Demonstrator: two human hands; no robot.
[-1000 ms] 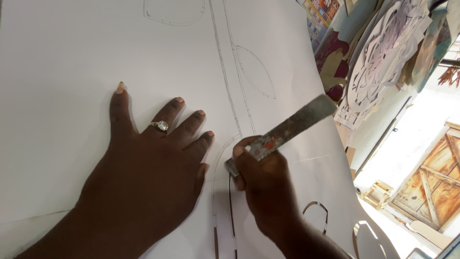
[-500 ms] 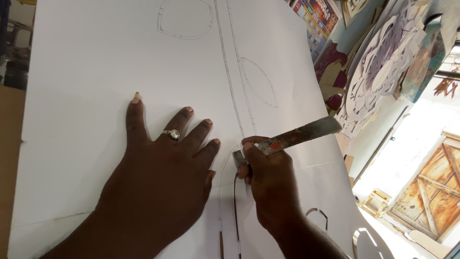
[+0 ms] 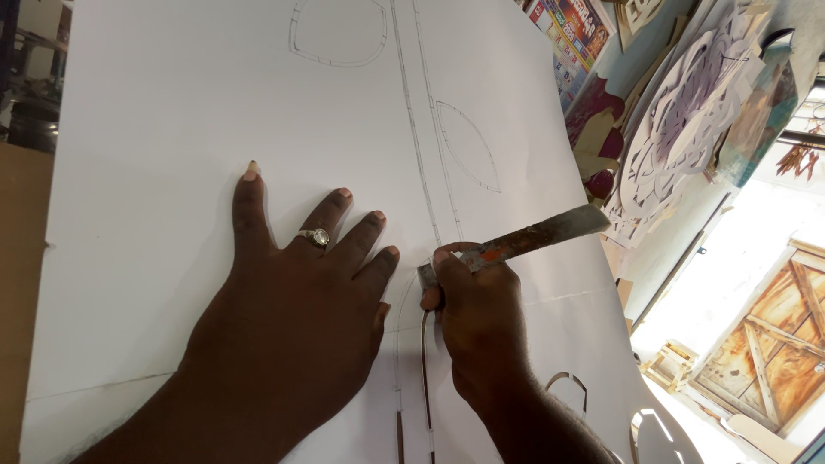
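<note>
Head view, the only one I have, looks down on a large white sheet (image 3: 215,112) with pencil outlines. My left hand (image 3: 292,318) lies flat on the sheet with the fingers spread, holding nothing, only pressing the paper down; it wears a ring (image 3: 314,236). Just beside it, my right hand (image 3: 477,322) is closed around a flat metal blade (image 3: 524,241), rusty and grey, whose lower end touches the paper at a drawn curved line (image 3: 421,344), between the two hands.

I judge the step in hand is cutting along this line: below the right hand there is already a dark slit. The next move, I think, calls for steady pressure from the left hand and a slow pull of the blade that stays on the pencil line.

Beyond the right hand, up and to the side, I see white ornamental cutouts (image 3: 679,146) leaning together, and a colourful printed poster (image 3: 574,39), rectangular, mostly red and yellow.
</note>
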